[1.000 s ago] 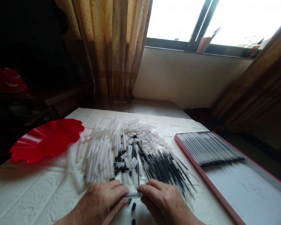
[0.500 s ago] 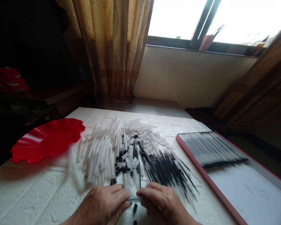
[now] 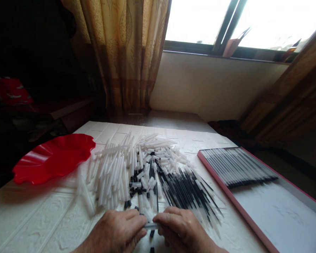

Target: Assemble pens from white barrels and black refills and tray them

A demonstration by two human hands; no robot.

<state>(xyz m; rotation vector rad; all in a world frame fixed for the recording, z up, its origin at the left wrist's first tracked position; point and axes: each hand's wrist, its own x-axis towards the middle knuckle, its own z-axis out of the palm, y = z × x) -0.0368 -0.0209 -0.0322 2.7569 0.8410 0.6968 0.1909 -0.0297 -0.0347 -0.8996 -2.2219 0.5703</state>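
The person's left hand (image 3: pixel 121 226) and right hand (image 3: pixel 183 225) each pinch one end of a clear, slim plastic tube (image 3: pixel 151 226), which is held crosswise between them, low over the white, brick-patterned table covering (image 3: pixel 60 211). I think it could spring loose if the two pinches press unevenly. Just beyond lie small black plastic caps (image 3: pixel 127 203) and thin black plastic rods (image 3: pixel 185 186); a careless knuckle could perhaps scatter them. Farther right stands a pink-edged tray (image 3: pixel 225 189).
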